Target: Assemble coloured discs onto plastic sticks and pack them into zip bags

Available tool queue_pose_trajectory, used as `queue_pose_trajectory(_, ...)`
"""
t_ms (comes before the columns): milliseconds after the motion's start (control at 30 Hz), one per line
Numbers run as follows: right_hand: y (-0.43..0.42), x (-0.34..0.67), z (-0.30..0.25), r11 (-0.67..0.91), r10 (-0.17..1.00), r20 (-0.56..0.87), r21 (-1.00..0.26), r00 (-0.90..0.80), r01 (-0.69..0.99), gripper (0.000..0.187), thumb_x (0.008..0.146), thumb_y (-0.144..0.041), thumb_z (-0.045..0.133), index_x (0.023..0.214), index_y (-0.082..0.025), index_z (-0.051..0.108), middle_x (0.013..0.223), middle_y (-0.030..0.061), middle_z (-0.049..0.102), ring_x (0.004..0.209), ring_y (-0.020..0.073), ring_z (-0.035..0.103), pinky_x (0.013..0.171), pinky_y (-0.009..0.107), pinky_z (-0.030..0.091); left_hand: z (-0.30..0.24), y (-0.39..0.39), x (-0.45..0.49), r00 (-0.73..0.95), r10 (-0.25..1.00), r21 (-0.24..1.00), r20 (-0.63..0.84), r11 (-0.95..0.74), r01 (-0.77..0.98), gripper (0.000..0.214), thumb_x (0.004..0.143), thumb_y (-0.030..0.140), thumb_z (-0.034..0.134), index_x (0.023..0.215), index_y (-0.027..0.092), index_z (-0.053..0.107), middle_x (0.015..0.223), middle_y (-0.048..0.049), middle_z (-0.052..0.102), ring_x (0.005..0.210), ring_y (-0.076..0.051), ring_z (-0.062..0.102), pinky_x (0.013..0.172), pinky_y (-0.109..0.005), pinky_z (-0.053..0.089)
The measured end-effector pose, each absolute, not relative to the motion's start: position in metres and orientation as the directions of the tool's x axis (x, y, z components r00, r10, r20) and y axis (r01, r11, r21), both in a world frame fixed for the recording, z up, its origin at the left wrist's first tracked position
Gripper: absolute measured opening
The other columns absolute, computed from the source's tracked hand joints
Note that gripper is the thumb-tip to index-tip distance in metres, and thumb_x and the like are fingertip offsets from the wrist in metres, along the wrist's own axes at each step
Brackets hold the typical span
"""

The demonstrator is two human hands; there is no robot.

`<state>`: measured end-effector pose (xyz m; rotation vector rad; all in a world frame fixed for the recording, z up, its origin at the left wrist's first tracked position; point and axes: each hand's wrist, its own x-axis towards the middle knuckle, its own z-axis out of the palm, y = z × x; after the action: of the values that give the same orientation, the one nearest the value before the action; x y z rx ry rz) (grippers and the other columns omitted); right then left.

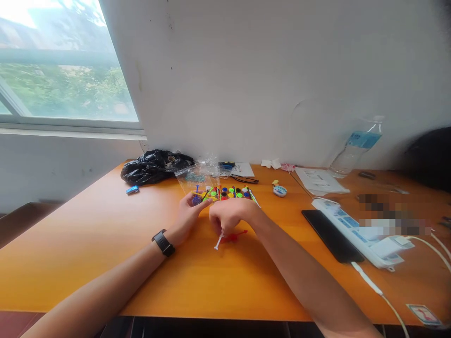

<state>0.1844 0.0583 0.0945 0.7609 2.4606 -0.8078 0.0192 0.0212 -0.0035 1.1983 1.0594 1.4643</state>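
Observation:
My left hand (186, 215), with a dark watch (163, 242) on its wrist, lies at the left end of a row of small colourful plastic pieces (230, 192). Its thumb and fingers are apart around a blue round piece (196, 200); the far fingertips are partly hidden. Closed and bent downward, my right hand (230, 213) is in front of the row. From its fingers a thin white plastic stick (219, 241) with a flared end points toward me. A red plastic piece (232, 237) with an arrow-like tip shows just below the right hand.
Behind the pieces are a clear plastic bag (192, 176) and a black bag (155, 166). A blue object (133, 189) lies left, a round container (279, 191) right. Further right are a phone (331, 234), a power strip (352, 230) with cables, and a bottle (355, 145).

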Motion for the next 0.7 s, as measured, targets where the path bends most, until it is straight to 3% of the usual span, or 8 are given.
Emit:
queue_pose_trajectory(133,0.06,0.176,0.081,0.692,0.356,-0.594,-0.352,-0.722,0.63,0.01,0.063,-0.021,0.083,0.061,-0.02,0.073,0.06,-0.0016,0.065,0.062,0.0158,0.059,0.052,0.026,0.035,-0.005,0.022,0.017,-0.078,0.984,0.979,0.159,-0.167,-0.114,0.047,0.078,0.044,0.091,0.112,0.017,0.073,0.115,-0.0086,0.076,0.106,-0.024,0.07,0.097,-0.037,0.053)
queue_pose_trajectory(267,0.063,0.179,0.078,0.722,0.388,-0.541,-0.326,-0.747,0.611,0.004,0.068,-0.017,0.076,0.068,-0.02,0.072,0.07,-0.0015,0.068,0.065,0.0153,0.061,0.053,0.026,0.035,-0.005,0.022,0.017,-0.08,0.985,0.98,0.153,-0.162,-0.113,0.048,0.075,0.043,0.092,0.111,0.017,0.073,0.113,-0.0081,0.076,0.105,-0.025,0.069,0.097,-0.037,0.052)
queue_pose_trajectory(467,0.061,0.195,0.106,0.682,0.342,-0.406,-0.513,-0.847,0.521,0.003,0.082,-0.023,0.067,0.083,-0.021,0.067,0.078,-0.0015,0.068,0.07,0.0145,0.061,0.058,0.024,0.04,-0.002,0.02,0.018,-0.048,0.982,0.977,0.184,-0.188,-0.104,0.048,0.075,0.043,0.092,0.109,0.017,0.071,0.108,-0.0073,0.075,0.101,-0.024,0.068,0.093,-0.035,0.053)
queue_pose_trajectory(600,0.054,0.211,0.136,0.587,0.4,-0.112,-0.731,-0.91,0.348,0.006,0.091,-0.026,0.065,0.091,-0.021,0.061,0.089,0.0006,0.067,0.078,0.0145,0.06,0.065,0.025,0.045,0.001,0.014,0.021,0.001,0.968,0.967,0.253,-0.253,-0.028,0.042,0.077,0.044,0.09,0.103,0.017,0.071,0.098,-0.0045,0.073,0.089,-0.021,0.066,0.081,-0.03,0.052)
queue_pose_trajectory(700,0.052,0.219,0.147,0.533,0.555,0.169,-0.824,-0.815,0.192,0.011,0.096,-0.031,0.062,0.095,-0.022,0.056,0.09,0.0004,0.063,0.078,0.0153,0.058,0.068,0.027,0.048,0.0,0.01,0.026,0.048,0.962,0.964,0.267,-0.267,-0.019,0.039,0.083,0.044,0.087,0.105,0.018,0.069,0.1,-0.0042,0.072,0.088,-0.019,0.066,0.081,-0.029,0.053)
